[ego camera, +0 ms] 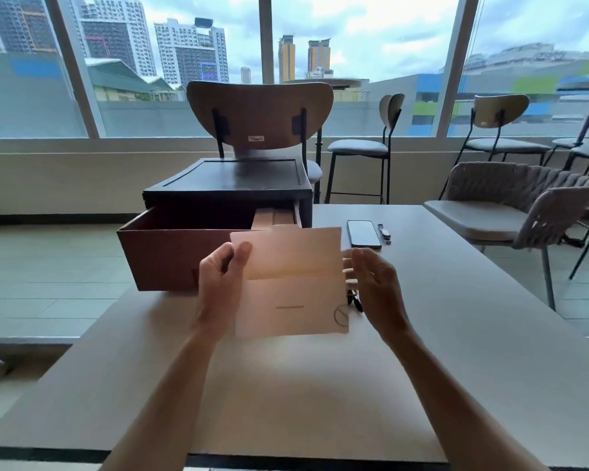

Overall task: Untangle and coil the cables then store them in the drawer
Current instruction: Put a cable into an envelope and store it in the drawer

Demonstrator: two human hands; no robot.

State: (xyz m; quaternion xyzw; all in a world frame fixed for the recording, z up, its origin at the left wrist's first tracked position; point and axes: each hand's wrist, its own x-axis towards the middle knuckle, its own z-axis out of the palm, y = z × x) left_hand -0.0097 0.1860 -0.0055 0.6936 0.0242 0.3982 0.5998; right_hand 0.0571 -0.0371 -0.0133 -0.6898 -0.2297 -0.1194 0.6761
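Observation:
A folded sheet of pale paper (291, 283) is held upright over the table, and my left hand (220, 280) pinches its left edge between thumb and fingers. My right hand (376, 287) hovers just off the sheet's right edge, fingers straight and spread, holding nothing. Behind the sheet, only a small piece of dark cable (355, 300) shows on the table beside the paper's lower right corner; the rest is hidden. A dark wooden box with its brown drawer (160, 253) pulled out stands at the table's far left.
A black phone (363, 233) and a small dark object (385, 232) lie right of the drawer. A wooden chair (259, 113) stands behind the box. A woven armchair (524, 209) and stools are on the right. The table (456, 334) reaches toward me.

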